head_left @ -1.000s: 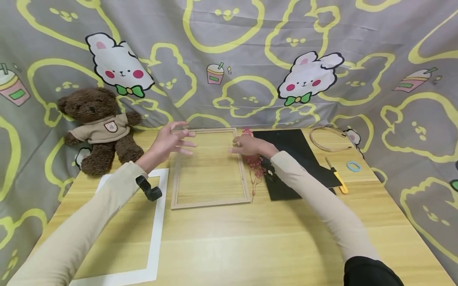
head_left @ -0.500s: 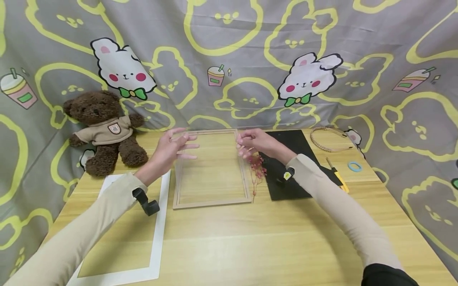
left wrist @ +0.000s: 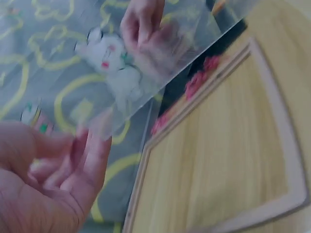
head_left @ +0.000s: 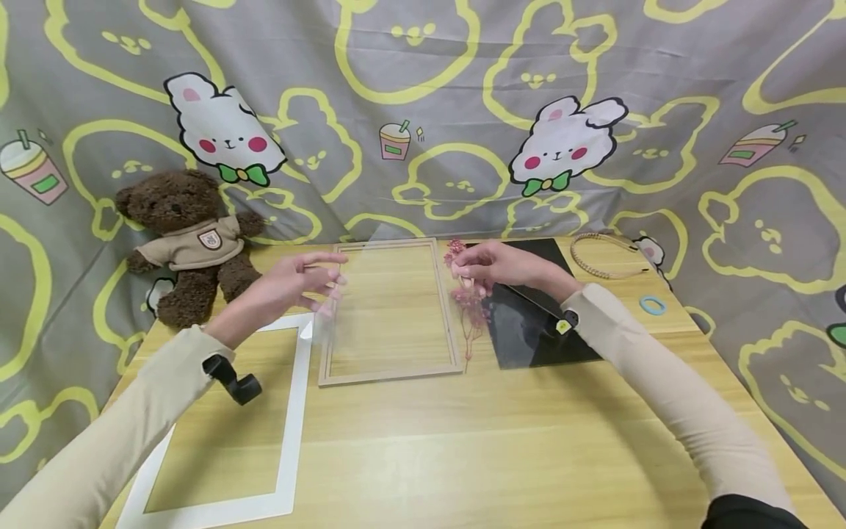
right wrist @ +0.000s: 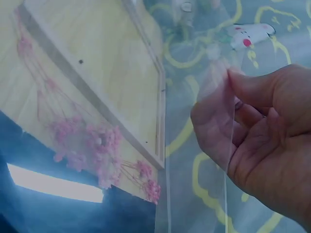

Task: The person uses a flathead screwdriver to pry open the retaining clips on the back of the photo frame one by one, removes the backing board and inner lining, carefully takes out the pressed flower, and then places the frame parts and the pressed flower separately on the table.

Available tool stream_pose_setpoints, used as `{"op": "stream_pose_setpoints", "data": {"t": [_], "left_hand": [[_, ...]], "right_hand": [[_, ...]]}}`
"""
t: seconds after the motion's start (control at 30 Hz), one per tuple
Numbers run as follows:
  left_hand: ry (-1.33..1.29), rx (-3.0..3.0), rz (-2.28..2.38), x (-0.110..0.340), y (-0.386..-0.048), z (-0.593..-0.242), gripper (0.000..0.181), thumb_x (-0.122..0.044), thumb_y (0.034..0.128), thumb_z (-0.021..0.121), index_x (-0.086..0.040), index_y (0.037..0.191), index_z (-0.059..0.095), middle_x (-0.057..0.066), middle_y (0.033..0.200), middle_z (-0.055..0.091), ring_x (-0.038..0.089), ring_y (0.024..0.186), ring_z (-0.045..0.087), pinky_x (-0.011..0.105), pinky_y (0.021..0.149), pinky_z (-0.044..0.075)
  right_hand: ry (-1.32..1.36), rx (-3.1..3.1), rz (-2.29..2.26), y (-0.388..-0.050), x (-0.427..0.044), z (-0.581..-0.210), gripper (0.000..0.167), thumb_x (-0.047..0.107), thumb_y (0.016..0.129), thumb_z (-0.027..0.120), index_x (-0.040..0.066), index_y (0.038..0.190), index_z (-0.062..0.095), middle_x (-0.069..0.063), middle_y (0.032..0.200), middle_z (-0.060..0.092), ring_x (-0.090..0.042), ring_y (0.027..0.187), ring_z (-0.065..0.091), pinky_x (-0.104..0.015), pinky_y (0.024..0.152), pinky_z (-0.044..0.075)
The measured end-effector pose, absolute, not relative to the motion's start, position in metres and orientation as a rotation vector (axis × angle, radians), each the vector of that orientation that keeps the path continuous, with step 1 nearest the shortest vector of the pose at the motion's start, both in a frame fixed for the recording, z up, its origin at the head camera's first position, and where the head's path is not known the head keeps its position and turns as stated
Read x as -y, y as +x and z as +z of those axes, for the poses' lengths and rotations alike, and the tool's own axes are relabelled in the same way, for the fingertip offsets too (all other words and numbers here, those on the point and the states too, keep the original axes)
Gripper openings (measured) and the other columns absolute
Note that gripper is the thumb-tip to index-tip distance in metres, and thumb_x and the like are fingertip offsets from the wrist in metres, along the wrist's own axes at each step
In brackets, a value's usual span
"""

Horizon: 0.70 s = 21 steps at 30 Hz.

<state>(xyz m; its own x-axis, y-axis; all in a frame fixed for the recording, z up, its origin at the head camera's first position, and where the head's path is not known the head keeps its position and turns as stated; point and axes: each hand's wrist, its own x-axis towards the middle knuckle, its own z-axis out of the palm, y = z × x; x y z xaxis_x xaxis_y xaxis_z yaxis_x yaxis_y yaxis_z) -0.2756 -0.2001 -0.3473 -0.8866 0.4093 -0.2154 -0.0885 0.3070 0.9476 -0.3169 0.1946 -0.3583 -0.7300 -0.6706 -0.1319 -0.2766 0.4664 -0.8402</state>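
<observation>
Both hands hold a clear, thin sheet (left wrist: 165,63) in the air above the table, reflections showing on it. The person's right hand (head_left: 492,266) pinches one edge between thumb and curled fingers, plainest in the right wrist view (right wrist: 272,116). At the opposite side, the left hand (head_left: 291,283) holds the sheet at its fingertips; how far the thumb presses is blurred. Below lies a light wooden frame (head_left: 390,378) on the table. Pink dried flowers (head_left: 471,323) lie along its right side, partly seen through the sheet.
Black boards (head_left: 512,338) lie right of the flowers. A white mat frame (head_left: 286,419) lies at front left. A brown teddy bear (head_left: 198,246) sits at back left. At right are a braided headband (head_left: 581,257) and a blue ring (head_left: 653,305). A patterned curtain (head_left: 449,81) hangs behind.
The right hand has moved right, from the frame's right edge to over the flowers and boards. The left hand has shifted left and slightly down. The yellow cutter has become hidden behind the right arm.
</observation>
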Motion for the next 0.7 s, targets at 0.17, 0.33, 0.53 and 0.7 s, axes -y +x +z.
{"op": "stream_pose_setpoints", "data": {"t": [0.17,0.33,0.53,0.7], "left_hand": [[0.327,-2.061,1.591,0.186,-0.261,-0.342,0.048,-0.022,0.1132,0.048,-0.001,0.156,0.042,0.017,0.128,0.067,0.018,0.101,0.073,0.045,0.085,0.064],[0.333,-2.03,1.596,0.184,-0.252,-0.342,0.046,-0.025,0.1132,0.048,0.0,0.152,0.046,0.017,0.13,0.066,0.019,0.102,0.074,0.047,0.084,0.064],[0.279,-2.017,1.649,0.186,-0.242,-0.354,0.044,-0.018,0.1098,0.057,0.004,0.147,0.05,0.009,0.122,0.067,0.02,0.1,0.074,0.045,0.08,0.065],[0.215,-2.034,1.762,0.193,-0.234,-0.36,0.048,-0.018,0.1101,0.055,0.005,0.151,0.046,0.01,0.126,0.062,0.015,0.1,0.073,0.042,0.083,0.064]], "right_hand": [[-0.874,-2.309,-1.12,-0.313,-0.19,-0.358,0.019,0.014,0.108,0.059,0.001,0.115,0.071,-0.008,0.073,0.058,-0.019,0.06,0.057,-0.033,0.06,0.055],[-0.865,-2.36,-1.137,-0.311,-0.187,-0.363,0.018,0.014,0.107,0.061,-0.001,0.105,0.07,-0.005,0.072,0.056,-0.016,0.06,0.055,-0.03,0.058,0.052],[-0.775,-2.43,-1.148,-0.306,-0.192,-0.366,0.02,0.019,0.106,0.065,0.0,0.099,0.071,-0.008,0.074,0.058,-0.025,0.065,0.056,-0.037,0.064,0.052],[-0.547,-2.438,-1.15,-0.308,-0.215,-0.365,0.018,0.017,0.106,0.062,0.001,0.113,0.069,-0.02,0.101,0.069,-0.031,0.091,0.066,-0.044,0.084,0.058]]}}
